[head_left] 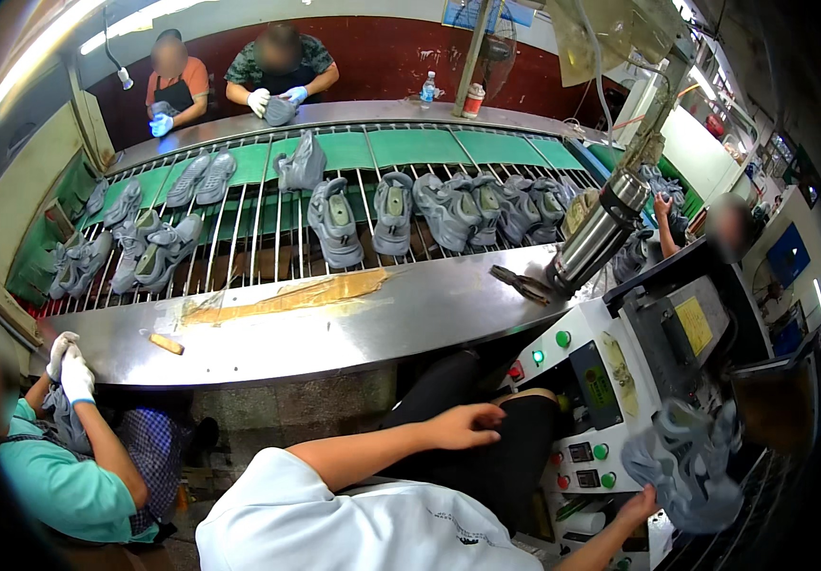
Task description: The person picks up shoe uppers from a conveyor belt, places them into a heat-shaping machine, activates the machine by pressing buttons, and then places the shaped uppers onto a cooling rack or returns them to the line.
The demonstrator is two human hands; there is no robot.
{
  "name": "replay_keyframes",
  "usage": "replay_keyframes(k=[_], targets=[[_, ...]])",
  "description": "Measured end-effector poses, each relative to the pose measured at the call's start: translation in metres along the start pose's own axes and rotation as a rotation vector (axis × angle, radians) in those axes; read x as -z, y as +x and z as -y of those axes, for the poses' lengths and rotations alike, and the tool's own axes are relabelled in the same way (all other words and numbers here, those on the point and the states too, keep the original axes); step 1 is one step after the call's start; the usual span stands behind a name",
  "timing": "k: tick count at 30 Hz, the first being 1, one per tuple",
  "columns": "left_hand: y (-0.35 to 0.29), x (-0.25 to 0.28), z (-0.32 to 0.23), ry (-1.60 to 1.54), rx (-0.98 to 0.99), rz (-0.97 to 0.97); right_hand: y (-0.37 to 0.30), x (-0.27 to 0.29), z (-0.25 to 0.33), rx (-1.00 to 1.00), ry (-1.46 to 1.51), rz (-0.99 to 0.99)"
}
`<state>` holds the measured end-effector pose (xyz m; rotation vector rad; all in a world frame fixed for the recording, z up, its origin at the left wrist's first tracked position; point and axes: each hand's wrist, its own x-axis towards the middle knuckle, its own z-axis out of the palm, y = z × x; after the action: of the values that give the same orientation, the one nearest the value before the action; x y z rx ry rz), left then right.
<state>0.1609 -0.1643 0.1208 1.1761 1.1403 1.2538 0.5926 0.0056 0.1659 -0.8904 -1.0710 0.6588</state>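
Observation:
My left hand hangs over my dark-trousered lap beside the white control box, its fingers loose and a little apart, holding nothing. At the lower right, my right hand is at the edge of a grey shoe, with its thumb up against it; the other fingers are partly hidden. The shoe is in front of the machine on my right, and its laced grey upper shows. Closest to my left hand is the white control box with red and green buttons, one green light lit.
A steel bench edge borders a roller conveyor with several grey shoes. On the bench stand a steel thermos and pliers. A co-worker in gloves sits at left; two more people work across the conveyor, another at right.

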Motion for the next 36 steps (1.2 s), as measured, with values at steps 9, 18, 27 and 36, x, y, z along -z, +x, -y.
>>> replay_keyframes(k=[9, 18, 27, 36], targets=[[-0.065, 0.041, -0.051, -0.434, -0.355, -0.743, -0.141, -0.283, 0.069, -0.787, 0.578, 1.334], [-0.224, 0.175, -0.056, 0.392, -0.197, -1.553, -0.228, -0.356, 0.123, -0.556, 0.874, 1.921], [-0.228, 0.271, 0.007, 0.574, -0.144, -1.829, -0.175, -0.299, 0.024, -0.759, 0.358, 1.191], [-0.248, 0.332, 0.004, 0.348, -0.201, -1.491, -0.186, -0.247, -0.053, -0.589, -0.152, 0.924]])
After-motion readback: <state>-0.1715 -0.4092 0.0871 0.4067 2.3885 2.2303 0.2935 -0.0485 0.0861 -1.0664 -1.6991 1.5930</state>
